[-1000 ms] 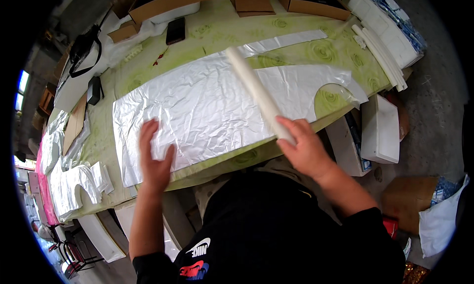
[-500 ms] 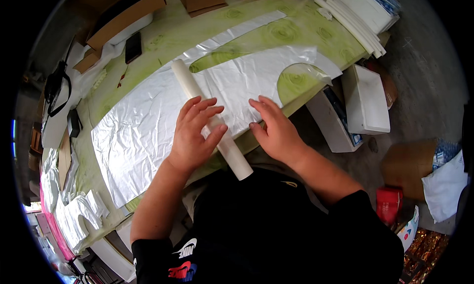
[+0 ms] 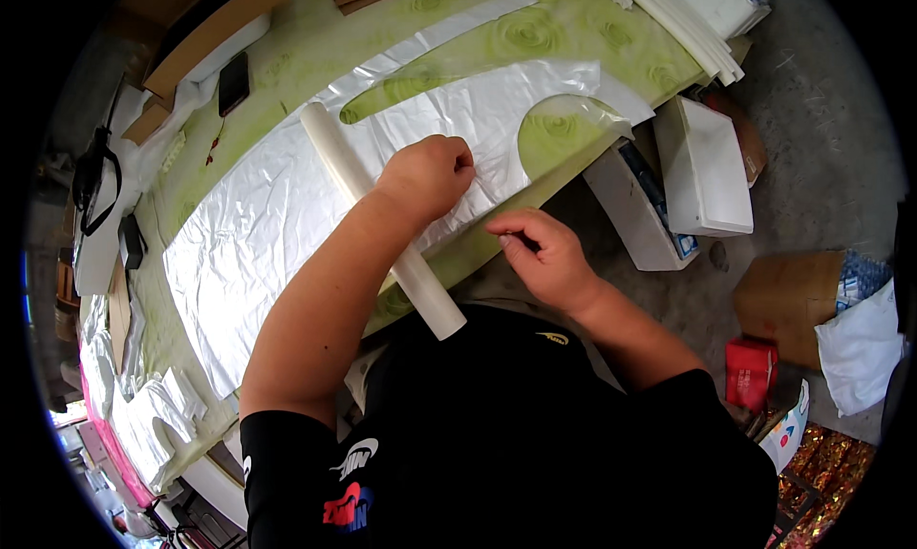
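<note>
A silvery plastic film sheet (image 3: 239, 234) with a long strip and a rounded cut-out lies over the green patterned tablecloth (image 3: 530, 35). Across it rests a white roll or tube (image 3: 427, 296), its near end jutting past the table edge towards me. My left hand (image 3: 428, 175) is over the film just right of the roll, with its forearm crossing the roll. Its fingers are curled closed, and what they hold, if anything, is hidden. Just off the table edge, my right hand (image 3: 549, 258) has its fingers bent in towards the thumb; nothing can be made out in them.
A black phone (image 3: 233, 83) and a cardboard box (image 3: 205, 43) are at the far left. More white tubes (image 3: 673, 29) lie along the far right edge. White foam boxes (image 3: 702, 167) and a carton (image 3: 788, 306) stand on the floor at right. Crumpled white film (image 3: 158, 420) lies near left.
My left hand has moved off the roll, to the right and away from me, and its fingers have curled closed. My right hand has come slightly nearer me, fingers bending in. The view has shifted slightly.
</note>
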